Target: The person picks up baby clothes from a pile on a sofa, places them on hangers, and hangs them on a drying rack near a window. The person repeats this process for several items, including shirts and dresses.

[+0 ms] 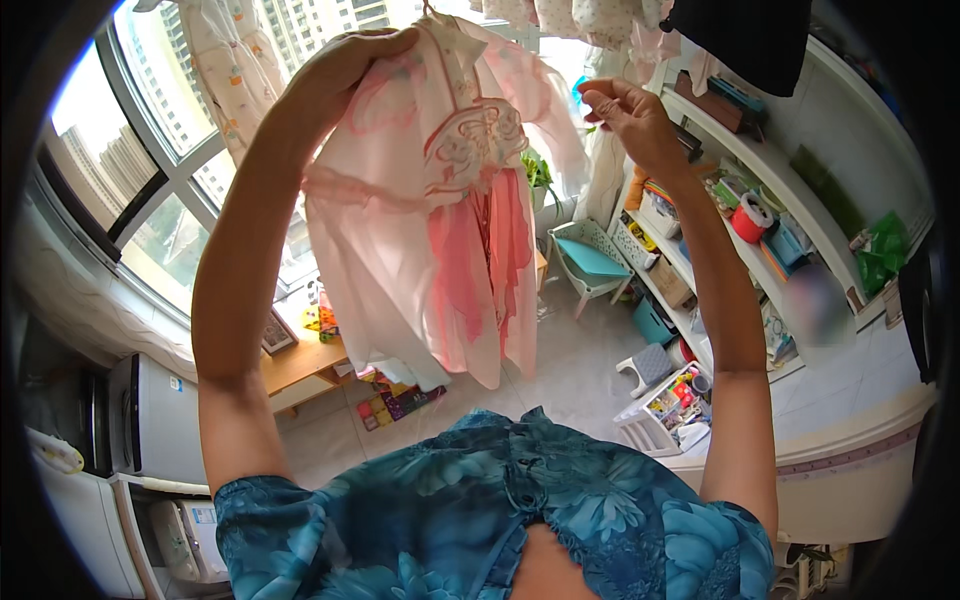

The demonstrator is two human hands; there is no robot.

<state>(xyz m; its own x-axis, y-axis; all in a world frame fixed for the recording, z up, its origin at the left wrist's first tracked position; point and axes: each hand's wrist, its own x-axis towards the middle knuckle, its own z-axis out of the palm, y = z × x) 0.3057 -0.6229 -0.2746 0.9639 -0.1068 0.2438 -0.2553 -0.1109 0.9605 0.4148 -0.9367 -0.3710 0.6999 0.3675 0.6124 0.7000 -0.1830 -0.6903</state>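
In front of me a sheer pale pink child's dress (375, 247) hangs from a hook or hanger top at the upper edge. Its bodice bears an embroidered panel (476, 142), and darker pink ribbons (457, 262) fall down the front. My left hand (360, 64) grips the dress at its left shoulder, the thumb on the front of the cloth. To the right of the far sleeve (555, 112), my right hand (630, 116) is raised with its fingers loosely curled. I see nothing in it, and it stands apart from the cloth.
Other clothes (600, 22) hang overhead, with a black garment (739, 37) at right. White shelves (802, 240) full of household items line the right side. A basket chair (589, 259), grey stool (645, 367) and crate (660, 420) stand below. A wooden table (307, 367) is by the window.
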